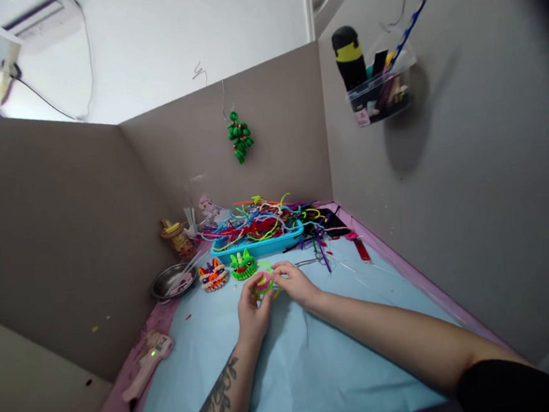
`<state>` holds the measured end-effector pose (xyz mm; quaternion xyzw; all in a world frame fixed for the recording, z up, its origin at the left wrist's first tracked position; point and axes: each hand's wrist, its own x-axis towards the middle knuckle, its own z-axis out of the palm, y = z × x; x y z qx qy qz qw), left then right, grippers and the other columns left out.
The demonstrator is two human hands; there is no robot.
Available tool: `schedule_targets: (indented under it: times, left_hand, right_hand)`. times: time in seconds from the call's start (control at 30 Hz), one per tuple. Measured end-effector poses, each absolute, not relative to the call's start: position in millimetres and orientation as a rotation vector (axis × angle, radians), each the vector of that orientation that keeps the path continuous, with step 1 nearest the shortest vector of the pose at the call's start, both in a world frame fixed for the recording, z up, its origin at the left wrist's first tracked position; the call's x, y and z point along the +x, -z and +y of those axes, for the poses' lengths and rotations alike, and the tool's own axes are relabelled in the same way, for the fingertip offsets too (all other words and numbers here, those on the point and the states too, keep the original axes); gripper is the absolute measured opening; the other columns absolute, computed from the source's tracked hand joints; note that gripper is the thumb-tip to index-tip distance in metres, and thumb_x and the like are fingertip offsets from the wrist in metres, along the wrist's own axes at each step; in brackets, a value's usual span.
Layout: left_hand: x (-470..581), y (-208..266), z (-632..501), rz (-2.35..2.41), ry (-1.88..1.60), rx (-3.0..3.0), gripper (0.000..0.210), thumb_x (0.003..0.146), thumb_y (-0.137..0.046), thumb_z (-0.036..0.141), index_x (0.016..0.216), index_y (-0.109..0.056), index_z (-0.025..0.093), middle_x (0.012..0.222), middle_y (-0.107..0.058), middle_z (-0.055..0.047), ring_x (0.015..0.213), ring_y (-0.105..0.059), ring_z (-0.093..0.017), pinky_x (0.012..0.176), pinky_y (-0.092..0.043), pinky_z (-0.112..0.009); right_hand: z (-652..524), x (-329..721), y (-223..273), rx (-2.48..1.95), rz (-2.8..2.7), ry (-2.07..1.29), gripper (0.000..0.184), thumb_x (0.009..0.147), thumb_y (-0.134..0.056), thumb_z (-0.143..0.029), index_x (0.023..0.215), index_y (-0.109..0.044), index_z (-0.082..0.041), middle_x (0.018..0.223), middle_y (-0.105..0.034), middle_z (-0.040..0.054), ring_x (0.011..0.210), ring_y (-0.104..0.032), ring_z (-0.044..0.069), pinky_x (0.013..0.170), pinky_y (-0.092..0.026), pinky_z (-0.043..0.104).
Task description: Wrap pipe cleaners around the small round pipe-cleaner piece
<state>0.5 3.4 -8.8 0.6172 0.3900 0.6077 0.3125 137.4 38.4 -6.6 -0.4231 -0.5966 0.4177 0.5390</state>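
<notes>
My left hand [253, 301] is closed around a small pink and yellow-green pipe-cleaner piece [264, 282], with thumb and fingers on its sides. Pinched fingers of my right hand [291, 281] meet the same piece at its right edge, by a bright green strand. What exactly those fingertips grip is too small to make out. Just beyond my hands sit a green pipe-cleaner animal head [244, 266] and an orange and white one [213, 275]. Scissors [308, 262] lie to the right of my right hand.
Behind stands a blue tray [259, 246] heaped with coloured pipe cleaners [266, 223]. A metal bowl [174, 281] and a pink glue gun [149, 364] are at the left. Grey partitions enclose the desk; a clear box [383, 97] of tools hangs on the right one.
</notes>
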Motion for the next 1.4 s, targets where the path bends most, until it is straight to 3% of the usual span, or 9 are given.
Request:
schedule_targets:
  times: [0.47,0.57,0.67,0.87,1.0,1.1,1.2,1.3,1.4]
  left_hand:
    - [1.6,3.5,4.5,1.054,-1.548,1.383,0.037,0.059,-0.073,0.024,0.093,-0.06,0.015,0.098,-0.063,-0.01,0.092,-0.06,-0.021,0.083,-0.046,-0.035]
    - [2.0,2.5,3.7,1.041,-1.552,1.385,0.038,0.059,-0.073,0.023,0.093,-0.06,0.015,0.096,-0.063,-0.01,0.092,-0.06,-0.021,0.084,-0.045,-0.035]
    - [2.1,0.7,2.8,1.055,-1.569,1.424,0.037,0.058,-0.073,0.024,0.091,-0.06,0.015,0.095,-0.063,-0.009,0.091,-0.06,-0.021,0.084,-0.045,-0.035]
    - [2.1,-0.3,2.2,1.072,-1.593,1.486,0.033,0.06,-0.072,0.025,0.089,-0.06,0.016,0.091,-0.063,-0.008,0.09,-0.06,-0.021,0.084,-0.045,-0.035]
    - [1.6,3.0,3.8,1.032,-1.546,1.51,0.035,0.065,-0.069,0.024,0.097,-0.058,0.016,0.099,-0.061,-0.009,0.095,-0.058,-0.021,0.085,-0.045,-0.034]
    - [-1.1,5.3,5.6,1.003,-1.556,1.52,0.039,0.068,-0.066,0.026,0.104,-0.054,0.018,0.11,-0.057,-0.01,0.096,-0.058,-0.02,0.084,-0.045,-0.033]
    - [-6.8,7.3,7.4,1.166,-1.67,1.52,0.037,0.068,-0.066,0.028,0.101,-0.054,0.019,0.105,-0.058,-0.009,0.083,-0.06,-0.016,0.075,-0.047,-0.029]
    - [-10.2,8.3,8.6,1.343,-1.661,1.548,0.033,0.069,-0.065,0.03,0.098,-0.055,0.018,0.093,-0.06,-0.006,0.064,-0.055,-0.011,0.059,-0.045,-0.023]
    - [-6.7,7.0,8.2,1.23,-1.54,1.493,0.042,0.07,-0.064,0.031,0.108,-0.051,0.019,0.094,-0.061,-0.006,0.056,-0.052,-0.008,0.052,-0.043,-0.021]
  right_hand:
    - [38.6,136.7,4.1,-1.028,-1.249,-1.04,0.014,0.064,-0.06,-0.029,0.058,-0.059,-0.016,0.096,-0.052,0.0041,0.094,-0.049,0.017,0.09,-0.031,0.028]
    - [40.7,134.9,5.8,-1.012,-1.226,-1.116,0.02,0.063,-0.06,-0.031,0.05,-0.054,-0.016,0.077,-0.052,0.0013,0.079,-0.049,0.015,0.077,-0.035,0.026]
    - [42.0,133.6,7.3,-0.97,-1.249,-1.295,0.026,0.065,-0.058,-0.036,0.049,-0.049,-0.016,0.053,-0.041,-0.0043,0.055,-0.039,0.01,0.056,-0.03,0.023]
    - [38.0,132.6,5.5,-0.869,-1.285,-1.437,0.032,0.068,-0.056,-0.044,0.054,-0.05,-0.016,0.048,-0.038,-0.006,0.049,-0.032,0.008,0.049,-0.023,0.022]
    - [40.6,129.6,9.8,-0.895,-1.29,-1.339,0.034,0.069,-0.054,-0.048,0.058,-0.054,-0.016,0.058,-0.05,-0.0019,0.057,-0.043,0.011,0.055,-0.032,0.023]
    - [48.8,130.6,16.4,-0.959,-1.24,-1.151,0.034,0.07,-0.054,-0.049,0.062,-0.059,-0.016,0.085,-0.058,0.005,0.083,-0.051,0.018,0.074,-0.039,0.028]
    - [56.9,135.6,20.6,-1.028,-1.172,-1.026,0.037,0.071,-0.052,-0.052,0.067,-0.061,-0.017,0.104,-0.055,0.0081,0.098,-0.049,0.021,0.087,-0.036,0.031]
    - [58.5,139.9,20.5,-1.054,-1.177,-0.972,0.036,0.072,-0.051,-0.051,0.07,-0.062,-0.017,0.108,-0.052,0.0089,0.102,-0.048,0.021,0.093,-0.033,0.032]
    - [53.9,140.3,17.8,-1.038,-1.275,-0.928,0.032,0.075,-0.051,-0.046,0.072,-0.062,-0.017,0.108,-0.05,0.009,0.104,-0.048,0.02,0.095,-0.032,0.031]
